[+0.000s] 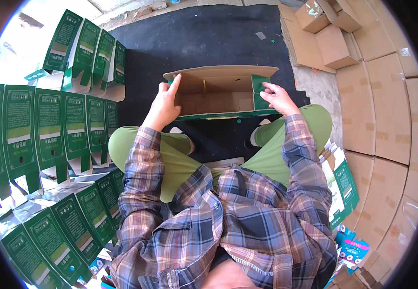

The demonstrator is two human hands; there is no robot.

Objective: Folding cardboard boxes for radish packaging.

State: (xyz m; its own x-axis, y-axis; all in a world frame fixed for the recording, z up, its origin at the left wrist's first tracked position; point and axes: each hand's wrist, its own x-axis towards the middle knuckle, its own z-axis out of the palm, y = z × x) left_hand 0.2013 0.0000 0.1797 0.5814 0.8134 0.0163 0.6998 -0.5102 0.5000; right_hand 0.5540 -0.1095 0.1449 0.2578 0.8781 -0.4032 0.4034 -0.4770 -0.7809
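Observation:
An open cardboard box (218, 101) lies in front of my knees, brown inside and green outside, with its long far flap (221, 72) raised. My left hand (165, 103) is at the box's left end, one finger stretched up along the edge, the others bent around the end panel. At the right end, the fingers of my right hand (279, 98) bend over a green end flap (259, 86). The undersides of both hands are hidden.
Green printed boxes (50, 125) stand in several rows on my left. Brown cartons (358, 96) are stacked on the right, with open cartons (332, 41) at the far right. A black mat (194, 41) covers the floor. A green-and-white box (341, 190) rests by my right side.

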